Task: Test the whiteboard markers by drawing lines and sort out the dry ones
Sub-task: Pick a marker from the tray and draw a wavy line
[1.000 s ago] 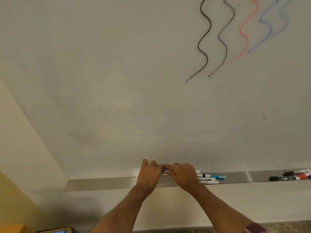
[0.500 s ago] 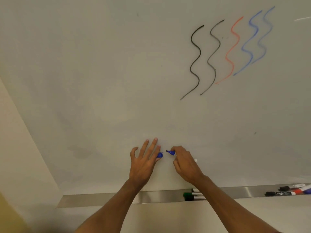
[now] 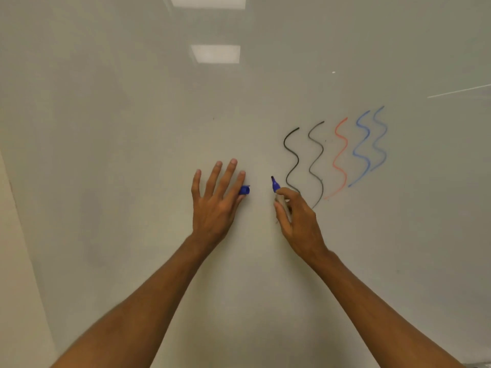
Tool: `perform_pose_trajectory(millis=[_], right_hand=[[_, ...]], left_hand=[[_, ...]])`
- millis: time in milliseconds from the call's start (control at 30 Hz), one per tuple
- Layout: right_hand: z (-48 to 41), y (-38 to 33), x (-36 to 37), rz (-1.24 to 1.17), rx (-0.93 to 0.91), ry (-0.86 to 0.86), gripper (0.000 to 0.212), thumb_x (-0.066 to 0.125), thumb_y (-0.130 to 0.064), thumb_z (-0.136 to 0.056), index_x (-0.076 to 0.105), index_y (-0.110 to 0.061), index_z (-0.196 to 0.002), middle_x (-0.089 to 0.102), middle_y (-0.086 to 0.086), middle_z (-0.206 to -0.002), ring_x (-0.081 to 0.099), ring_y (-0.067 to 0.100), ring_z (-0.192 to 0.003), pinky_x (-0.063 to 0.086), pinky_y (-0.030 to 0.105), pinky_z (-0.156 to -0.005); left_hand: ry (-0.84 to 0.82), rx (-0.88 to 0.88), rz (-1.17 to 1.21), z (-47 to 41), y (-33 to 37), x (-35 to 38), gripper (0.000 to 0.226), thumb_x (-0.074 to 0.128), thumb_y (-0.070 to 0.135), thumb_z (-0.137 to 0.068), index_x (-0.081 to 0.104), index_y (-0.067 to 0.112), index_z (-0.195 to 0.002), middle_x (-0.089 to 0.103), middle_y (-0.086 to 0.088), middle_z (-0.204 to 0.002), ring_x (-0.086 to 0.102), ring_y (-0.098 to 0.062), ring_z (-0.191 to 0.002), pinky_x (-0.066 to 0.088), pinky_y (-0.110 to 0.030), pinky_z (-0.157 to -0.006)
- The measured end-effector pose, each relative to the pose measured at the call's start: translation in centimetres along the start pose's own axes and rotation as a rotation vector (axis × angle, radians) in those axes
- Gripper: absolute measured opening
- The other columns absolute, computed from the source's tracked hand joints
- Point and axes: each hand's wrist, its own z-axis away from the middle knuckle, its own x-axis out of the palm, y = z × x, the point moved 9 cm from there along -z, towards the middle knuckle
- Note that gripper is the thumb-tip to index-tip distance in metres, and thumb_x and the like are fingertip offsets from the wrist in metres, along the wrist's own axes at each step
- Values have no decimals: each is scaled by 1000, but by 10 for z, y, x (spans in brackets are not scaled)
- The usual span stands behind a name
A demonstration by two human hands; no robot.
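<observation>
My right hand (image 3: 299, 221) holds an uncapped blue marker (image 3: 275, 185) with its dark tip pointing up, just left of the leftmost black wavy line (image 3: 291, 159). My left hand (image 3: 216, 200) has its fingers spread and pinches the marker's blue cap (image 3: 244, 190) between thumb and index finger. The whiteboard (image 3: 132, 155) carries several wavy test lines: two black, one red (image 3: 340, 158), two blue (image 3: 362, 150). The marker tip is close to the board; whether it touches is unclear.
A beige wall (image 3: 16, 261) borders the whiteboard at the left. Ceiling lights reflect in the board's top. The marker tray is out of view below.
My view tilted upward, so the tray and its markers left the frame. Both hands rose from the tray, pulled the cap off the blue marker and moved apart.
</observation>
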Motion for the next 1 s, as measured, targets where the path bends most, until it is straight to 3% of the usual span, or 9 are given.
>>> perform_pose_trajectory(millis=[100, 267, 367, 433, 500, 600, 700, 800, 1000], right_hand=[[-33, -15, -9, 28, -115, 49, 14, 45, -15, -97, 54, -12, -108, 55, 5, -95, 52, 7, -69, 46, 17, -65], [-68, -24, -14, 42, -153, 120, 36, 36, -14, -96, 53, -11, -127, 61, 6, -104, 55, 10, -83, 45, 25, -72], [-80, -32, -16, 80, -206, 167, 36, 49, -16, -89, 48, -16, -125, 61, 4, -97, 47, 0, -82, 39, 23, -74], [-86, -36, -20, 117, -237, 231, 31, 59, -28, -87, 52, -15, -114, 62, 4, -95, 51, 4, -82, 39, 24, -76], [-89, -38, -23, 134, -263, 292, 24, 56, -32, -90, 58, -14, -106, 64, 5, -91, 57, 12, -79, 42, 30, -73], [-92, -34, -25, 85, -193, 337, 29, 50, -26, -92, 62, -9, -111, 67, 6, -91, 57, 11, -74, 44, 29, -70], [-95, -24, -26, 34, -33, 394, 36, 51, -31, -87, 58, -5, -112, 64, 4, -84, 45, 3, -62, 46, 28, -62], [-97, -22, -22, 51, -40, 404, 33, 53, -30, -87, 58, -3, -105, 63, 7, -78, 41, 3, -57, 50, 36, -56], [-83, -30, 4, 177, -250, 290, 30, 57, -25, -85, 56, -3, -105, 64, 11, -80, 53, 11, -69, 50, 29, -60]], left_hand=[[23, 21, -25, -37, -11, -4, 50, 35, 40, -105, 44, 12, -146, 34, -12, -155, 28, -34, -145, 15, -59, -116], [40, 21, -12, -62, -21, 0, 52, 31, 40, -106, 38, 11, -149, 31, -11, -156, 23, -33, -146, 12, -60, -117], [45, 19, -5, -64, -27, 6, 52, 29, 40, -106, 33, 12, -150, 31, -10, -157, 23, -33, -146, 12, -60, -117], [58, 19, -10, -65, -29, 7, 52, 30, 40, -106, 34, 13, -150, 32, -10, -156, 24, -32, -146, 13, -60, -117], [71, 22, -10, -66, -28, 8, 52, 33, 40, -105, 36, 13, -149, 32, -9, -156, 24, -31, -146, 13, -60, -117], [82, 20, -10, -66, -27, 9, 52, 37, 39, -104, 37, 14, -149, 31, -7, -157, 24, -30, -147, 15, -59, -117], [90, 20, -23, -66, -29, 8, 52, 34, 40, -105, 38, 13, -149, 33, -8, -156, 25, -31, -146, 14, -58, -118], [103, 25, -32, -66, -29, 8, 51, 36, 40, -105, 39, 13, -149, 33, -8, -156, 25, -31, -146, 15, -57, -118], [108, 33, -36, -68, -31, 10, 53, 35, 41, -104, 37, 13, -149, 32, -9, -156, 24, -32, -146, 12, -56, -119]])
